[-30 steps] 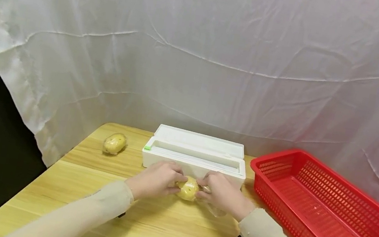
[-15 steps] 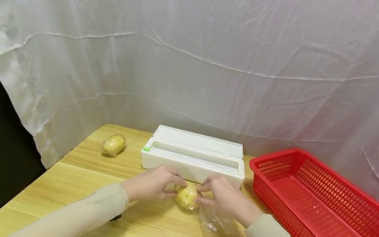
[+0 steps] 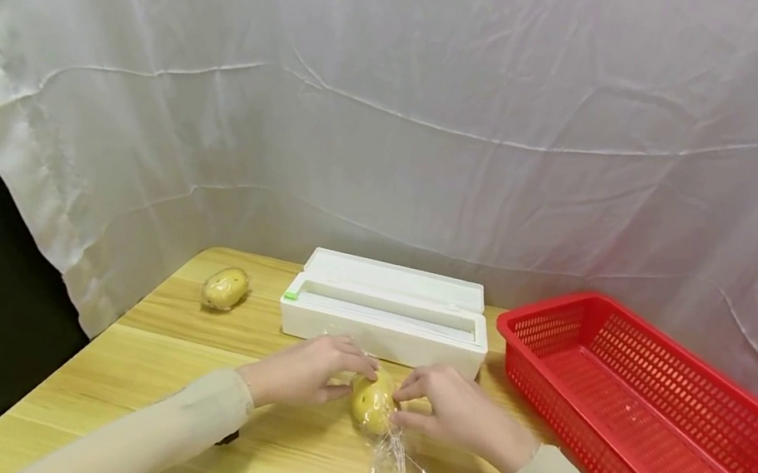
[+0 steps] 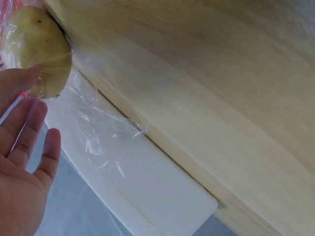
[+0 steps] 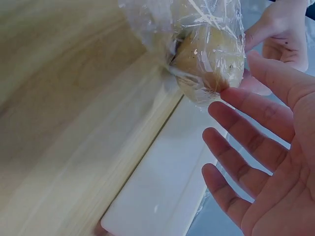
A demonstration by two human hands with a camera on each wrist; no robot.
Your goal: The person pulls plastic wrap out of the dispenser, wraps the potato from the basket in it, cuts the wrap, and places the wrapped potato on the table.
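Between the two hands is a yellow potato (image 3: pixel 372 401) in clear plastic wrap. My left hand (image 3: pixel 317 369) pinches its left side with thumb and forefinger; in the left wrist view the thumb lies across the potato (image 4: pixel 42 49) and the other fingers spread loosely. From the right, my right hand (image 3: pixel 458 411) holds the potato with thumb and forefinger tips, its remaining fingers extended apart in the right wrist view. A loose tail of plastic wrap (image 3: pixel 394 472) trails from the potato toward the front of the table. More film (image 4: pixel 98 128) hangs beside it in the left wrist view.
Behind the hands stands a white wrap dispenser box (image 3: pixel 379 342), lid raised, with a green tab at its left end. A second wrapped potato (image 3: pixel 225 288) lies at the back left of the wooden table (image 3: pixel 158 367). The red basket (image 3: pixel 607 429) occupies the right side.
The potato has turned between the fingers and come slightly nearer. Its loose wrap tail has swung from beneath the right hand to the front. The second potato and box have stayed put.
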